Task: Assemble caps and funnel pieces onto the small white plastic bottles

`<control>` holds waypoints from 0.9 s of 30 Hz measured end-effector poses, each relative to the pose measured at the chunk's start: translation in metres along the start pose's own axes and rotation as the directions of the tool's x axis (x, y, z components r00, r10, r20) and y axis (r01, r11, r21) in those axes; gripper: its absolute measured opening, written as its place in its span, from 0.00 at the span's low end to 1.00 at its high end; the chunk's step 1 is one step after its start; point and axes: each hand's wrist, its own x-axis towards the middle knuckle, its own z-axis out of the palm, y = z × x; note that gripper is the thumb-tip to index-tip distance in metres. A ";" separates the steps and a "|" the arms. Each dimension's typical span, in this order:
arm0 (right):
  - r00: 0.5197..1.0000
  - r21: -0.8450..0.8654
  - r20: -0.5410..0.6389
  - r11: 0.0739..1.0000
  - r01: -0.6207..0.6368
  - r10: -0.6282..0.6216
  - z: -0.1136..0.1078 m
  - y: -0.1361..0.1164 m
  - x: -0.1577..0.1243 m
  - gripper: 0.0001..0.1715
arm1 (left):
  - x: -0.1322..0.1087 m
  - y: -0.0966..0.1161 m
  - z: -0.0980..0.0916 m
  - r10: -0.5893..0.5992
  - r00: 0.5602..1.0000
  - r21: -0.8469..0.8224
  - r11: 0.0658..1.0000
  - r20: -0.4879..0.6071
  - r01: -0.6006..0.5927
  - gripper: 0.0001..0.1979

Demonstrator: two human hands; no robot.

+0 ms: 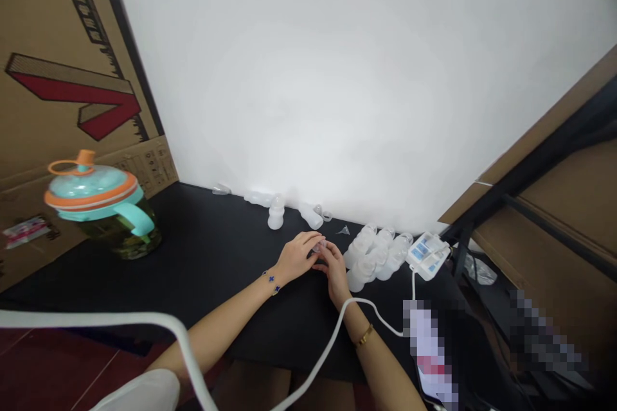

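My left hand and my right hand meet over the black table, fingers closed around a small clear plastic piece. Most of that piece is hidden by the fingers, and its exact kind does not show. Right of my right hand stands a group of several small translucent white bottles with clear domed tops. Beyond my left hand one white bottle is upright. Another bottle lies on its side near a clear ring and a small clear cone-like piece.
A teal and orange lidded jug of dark liquid stands at the left by a cardboard box. At the right are a white power strip and a phone. A white cable loops across the front. A white wall rises behind.
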 end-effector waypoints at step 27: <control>0.986 0.095 0.016 0.981 -0.168 0.167 -0.005 -0.006 -0.002 0.23 | 0.002 0.007 -0.009 -0.010 0.999 -0.064 0.998 -0.031 0.008 0.20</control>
